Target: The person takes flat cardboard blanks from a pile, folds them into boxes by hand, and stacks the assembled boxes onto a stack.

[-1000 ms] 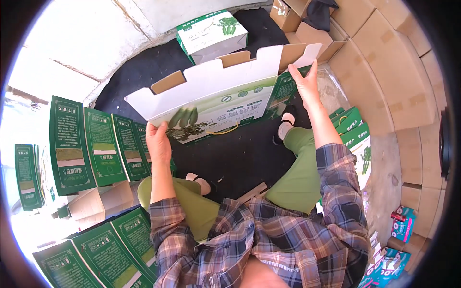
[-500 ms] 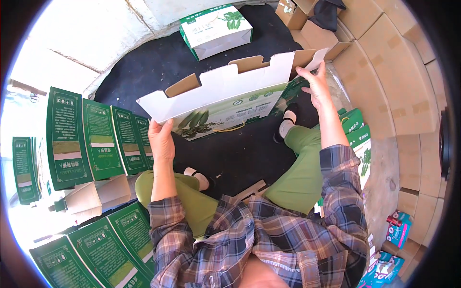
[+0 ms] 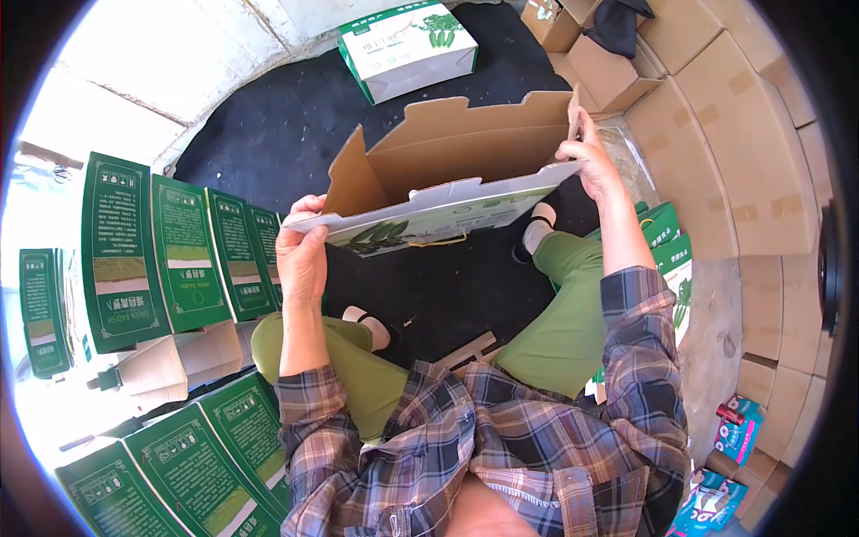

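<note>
Between my hands is a cardboard gift box (image 3: 474, 148), opened out so that its bare brown inside faces up. Tabbed flaps stand along its upper edges, and the printed front with green vegetables and a yellow cord handle is turned toward me. My left hand (image 3: 304, 255) grips the near left corner, thumb on the near flap and fingers behind. At the right end my right hand (image 3: 591, 161) pinches the side flap and upper edge. The lower part of the box hangs over the black mat (image 3: 420, 304) between my feet; its bottom is hidden.
A closed white and green box (image 3: 407, 58) stands beyond on the mat. Rows of green cartons (image 3: 197, 255) line my left. Brown cartons (image 3: 743, 134) are stacked on the right, with an opened one (image 3: 608, 72) at the back. Blue packages (image 3: 707, 501) lie at lower right.
The flattened box has been spread into an open rectangular shape, and its inside now shows. Its near panel has tilted, and my left fingers have wrapped around the corner.
</note>
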Tool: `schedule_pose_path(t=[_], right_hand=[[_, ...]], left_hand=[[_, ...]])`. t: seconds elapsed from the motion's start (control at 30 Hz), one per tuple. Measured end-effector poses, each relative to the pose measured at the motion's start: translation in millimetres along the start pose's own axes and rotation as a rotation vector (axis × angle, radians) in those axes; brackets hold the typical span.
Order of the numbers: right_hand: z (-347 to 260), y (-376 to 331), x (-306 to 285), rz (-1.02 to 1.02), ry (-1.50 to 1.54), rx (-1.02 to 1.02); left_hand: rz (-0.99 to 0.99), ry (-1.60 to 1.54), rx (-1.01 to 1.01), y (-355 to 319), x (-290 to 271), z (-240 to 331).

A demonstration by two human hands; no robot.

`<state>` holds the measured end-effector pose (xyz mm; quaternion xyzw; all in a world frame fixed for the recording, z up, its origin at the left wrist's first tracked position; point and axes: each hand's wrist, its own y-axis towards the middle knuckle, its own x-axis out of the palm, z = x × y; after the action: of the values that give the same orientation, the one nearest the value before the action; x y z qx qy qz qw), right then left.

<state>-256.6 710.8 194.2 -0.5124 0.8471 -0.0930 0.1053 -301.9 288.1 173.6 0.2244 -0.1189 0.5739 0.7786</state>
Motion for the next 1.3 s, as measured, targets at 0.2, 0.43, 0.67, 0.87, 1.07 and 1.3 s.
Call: schedule_pose_path(t=[0.2,0.43,0.67,0.87,1.07,1.3], right_hand=[[17,6,5,-0.282,-0.127,0.04],[31,16,14,-0.129,-0.434,-0.133],[34,19,-3,-0.104,-0.173,-0.021],[23,7,8,-0.144,-0.003,-0.073],[36,20,0,-0.144,-0.177,0.066],[19,3,10,-0.224,-0.11,0.041]], left_hand=[[-0.017,0.039,-0.025,1,3,-9],[-0.054,0.066,0.025,1,3,-13],[0.048,0.008,-0.048,-1,11,-6],[0.21,0.111,-0.031,-1,0,-10],[0.311,0.533,-0.029,-1,-10,-33],[0.158,1.149,0.285,8,32,3]])
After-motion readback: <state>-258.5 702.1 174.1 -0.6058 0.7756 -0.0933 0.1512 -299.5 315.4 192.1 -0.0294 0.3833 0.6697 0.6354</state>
